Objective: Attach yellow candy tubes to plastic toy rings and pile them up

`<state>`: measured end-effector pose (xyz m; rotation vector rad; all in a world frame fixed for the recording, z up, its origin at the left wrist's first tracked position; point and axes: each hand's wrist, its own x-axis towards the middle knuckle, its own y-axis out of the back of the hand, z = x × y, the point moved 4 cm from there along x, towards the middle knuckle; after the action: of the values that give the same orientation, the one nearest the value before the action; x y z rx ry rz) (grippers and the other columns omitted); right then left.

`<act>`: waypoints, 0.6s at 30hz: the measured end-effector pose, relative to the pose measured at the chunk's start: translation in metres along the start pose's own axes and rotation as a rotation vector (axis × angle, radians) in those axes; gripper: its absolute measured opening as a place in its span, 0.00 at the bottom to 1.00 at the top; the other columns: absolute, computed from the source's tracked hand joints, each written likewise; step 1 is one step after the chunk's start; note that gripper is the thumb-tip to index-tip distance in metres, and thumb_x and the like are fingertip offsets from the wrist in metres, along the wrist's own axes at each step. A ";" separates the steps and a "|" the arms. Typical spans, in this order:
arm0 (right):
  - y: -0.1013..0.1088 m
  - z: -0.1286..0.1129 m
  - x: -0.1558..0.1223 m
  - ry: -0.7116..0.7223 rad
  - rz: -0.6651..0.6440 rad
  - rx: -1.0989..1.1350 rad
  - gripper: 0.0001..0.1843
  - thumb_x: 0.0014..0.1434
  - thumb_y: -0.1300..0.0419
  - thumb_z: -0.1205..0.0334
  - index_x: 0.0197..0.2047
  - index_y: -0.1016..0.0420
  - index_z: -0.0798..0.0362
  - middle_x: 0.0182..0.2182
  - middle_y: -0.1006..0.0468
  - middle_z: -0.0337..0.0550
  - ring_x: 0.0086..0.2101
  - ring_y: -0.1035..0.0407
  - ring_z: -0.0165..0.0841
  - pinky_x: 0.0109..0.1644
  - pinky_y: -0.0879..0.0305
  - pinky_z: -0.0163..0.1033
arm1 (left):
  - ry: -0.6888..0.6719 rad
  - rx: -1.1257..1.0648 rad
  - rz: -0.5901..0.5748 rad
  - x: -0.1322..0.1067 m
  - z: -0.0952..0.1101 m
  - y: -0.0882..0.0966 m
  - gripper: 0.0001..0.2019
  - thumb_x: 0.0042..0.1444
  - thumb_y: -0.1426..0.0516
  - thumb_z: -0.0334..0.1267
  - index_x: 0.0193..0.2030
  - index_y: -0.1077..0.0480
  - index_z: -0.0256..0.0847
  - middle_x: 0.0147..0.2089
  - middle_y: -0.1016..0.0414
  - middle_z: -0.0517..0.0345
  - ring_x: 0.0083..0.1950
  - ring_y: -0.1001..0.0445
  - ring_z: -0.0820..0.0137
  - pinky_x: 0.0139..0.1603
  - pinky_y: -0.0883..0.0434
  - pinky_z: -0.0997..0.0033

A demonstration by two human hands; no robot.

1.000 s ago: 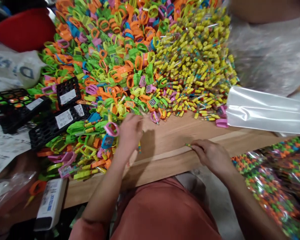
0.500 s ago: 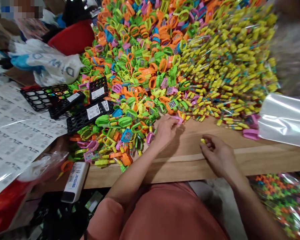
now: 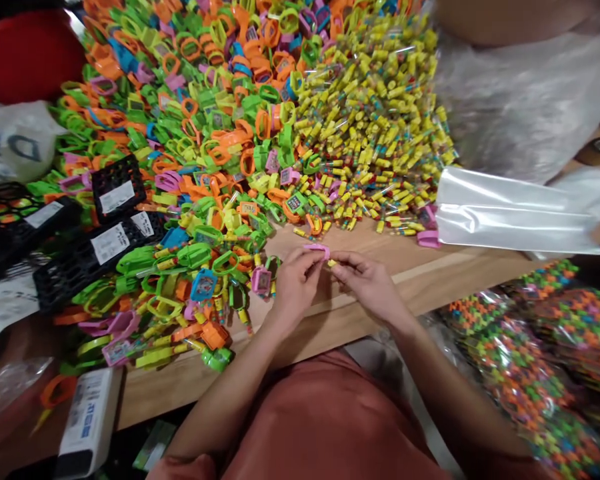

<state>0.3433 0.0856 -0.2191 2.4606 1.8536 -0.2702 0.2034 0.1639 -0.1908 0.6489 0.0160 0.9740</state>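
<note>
My left hand (image 3: 294, 280) pinches a pink plastic toy watch strap (image 3: 317, 249) above the wooden table (image 3: 380, 247). My right hand (image 3: 366, 283) meets it from the right, fingers closed on a small yellow-capped candy tube (image 3: 332, 262). Both hands touch at the fingertips near the table's front edge. Behind them spreads a big heap of green, orange and pink toy watches (image 3: 205, 133), and a heap of yellow candy tubes (image 3: 375, 127) to its right.
Black plastic trays with white labels (image 3: 100, 240) lie at the left. Clear plastic bags (image 3: 510, 213) lie at the right, with a person's arm and a large bag behind. Packed colourful bags (image 3: 545, 360) sit below the table at right. A white box (image 3: 87, 417) rests at the lower left.
My left hand picked a pink strap from the heap's edge and drew back. My right hand carried the yellow tube left, and the two hands now meet.
</note>
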 end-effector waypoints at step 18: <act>0.000 0.007 0.001 0.018 0.010 -0.036 0.28 0.62 0.36 0.42 0.53 0.21 0.58 0.25 0.27 0.38 0.25 0.39 0.28 0.28 0.44 0.33 | -0.237 0.455 -0.097 -0.004 0.019 -0.003 0.14 0.68 0.48 0.28 0.49 0.22 0.39 0.44 0.23 0.49 0.47 0.31 0.63 0.46 0.31 0.66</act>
<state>0.3429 0.0850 -0.2264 2.4561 1.8363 -0.2135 0.2087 0.1500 -0.1779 1.1692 0.0600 0.7981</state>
